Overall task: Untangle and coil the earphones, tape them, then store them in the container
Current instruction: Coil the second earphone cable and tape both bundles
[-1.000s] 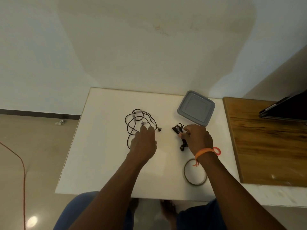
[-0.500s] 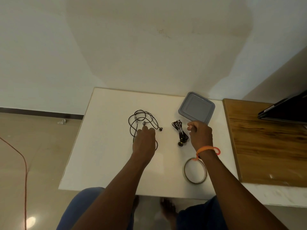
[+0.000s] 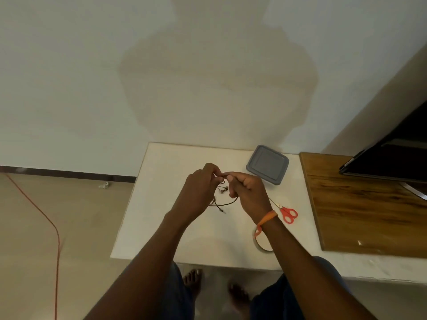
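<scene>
- Head view: two hands are raised over the middle of the white bench (image 3: 147,204), fingertips meeting.
- The left hand (image 3: 198,192) has its fingers curled and pinches the dark cord of the earphones (image 3: 223,199) at the top of its loop.
- The right hand (image 3: 247,192) is also curled, pinching the same cord just beside the left fingertips; an orange wristband (image 3: 266,218) circles its wrist.
- One set of earphones is visible: the cord hangs from the pinch in a loose loop between the two hands, with small earbud pieces dangling inside it and the lower strand and a plug end trailing near the bench top.
- One grey container (image 3: 268,164) sits at the far right part of the bench with its lid on, so its contents cannot be seen; it lies apart from both hands.
- One pair of scissors (image 3: 286,213) with red handles lies on the bench just right of the right wrist.
- One roll of tape (image 3: 261,244) lies flat near the front edge, partly hidden under the right forearm.
- One wooden surface (image 3: 369,209) adjoins the bench on the right, with one dark flat device (image 3: 392,158) resting on its far corner.
- One orange cable (image 3: 55,239) runs along the floor at the left.
</scene>
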`<state>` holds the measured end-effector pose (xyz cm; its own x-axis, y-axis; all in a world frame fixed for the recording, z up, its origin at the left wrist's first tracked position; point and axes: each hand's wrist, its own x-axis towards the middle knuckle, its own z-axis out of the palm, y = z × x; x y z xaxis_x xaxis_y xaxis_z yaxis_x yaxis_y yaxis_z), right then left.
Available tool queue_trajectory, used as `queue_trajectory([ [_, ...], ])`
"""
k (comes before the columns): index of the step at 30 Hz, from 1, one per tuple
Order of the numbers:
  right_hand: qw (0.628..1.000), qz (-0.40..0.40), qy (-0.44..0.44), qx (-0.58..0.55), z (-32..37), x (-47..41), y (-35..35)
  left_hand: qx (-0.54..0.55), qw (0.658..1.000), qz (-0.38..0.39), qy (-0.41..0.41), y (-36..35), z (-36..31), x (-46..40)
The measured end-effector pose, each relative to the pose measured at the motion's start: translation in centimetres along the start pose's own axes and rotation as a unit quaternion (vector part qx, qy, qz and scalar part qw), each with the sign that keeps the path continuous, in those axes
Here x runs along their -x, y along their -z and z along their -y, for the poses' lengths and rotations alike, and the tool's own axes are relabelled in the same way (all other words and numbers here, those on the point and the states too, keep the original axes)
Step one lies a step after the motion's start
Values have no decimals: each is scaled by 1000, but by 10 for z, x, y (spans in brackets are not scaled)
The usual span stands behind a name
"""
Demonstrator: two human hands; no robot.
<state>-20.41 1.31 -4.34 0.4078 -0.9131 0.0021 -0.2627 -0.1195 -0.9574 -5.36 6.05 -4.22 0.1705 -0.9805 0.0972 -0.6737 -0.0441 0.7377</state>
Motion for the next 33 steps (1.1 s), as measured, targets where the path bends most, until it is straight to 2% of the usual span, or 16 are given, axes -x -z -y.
queue_trajectory([
  [3,999,-37,-4,16,24,-6,13,-108,993,31,-26,25,-4,2],
  [6,995,-96,-6,16,44,-14,30,-182,983,36,6,32,9,13],
  [8,992,-125,-7,-4,56,-13,44,-146,988,15,56,36,19,22],
  [10,990,-139,6,-10,64,-10,54,-53,994,-27,93,41,25,30],
  [14,994,-102,-14,31,57,0,52,113,981,-105,120,44,1,41],
  [16,992,-67,-20,103,45,10,45,172,971,-121,116,38,-14,41],
  [19,974,15,11,228,29,26,32,142,985,-75,54,22,-31,34],
  [23,943,42,168,284,13,27,14,25,998,40,-44,2,-30,18],
  [26,928,47,221,296,4,15,16,17,999,16,-38,0,-21,16],
  [29,923,16,228,309,-4,2,25,47,999,-1,19,2,-2,23],
  [31,945,-55,171,273,-8,-10,36,36,998,15,41,5,14,29],
  [33,955,-93,94,267,-14,-16,48,65,995,20,74,8,28,33],
])
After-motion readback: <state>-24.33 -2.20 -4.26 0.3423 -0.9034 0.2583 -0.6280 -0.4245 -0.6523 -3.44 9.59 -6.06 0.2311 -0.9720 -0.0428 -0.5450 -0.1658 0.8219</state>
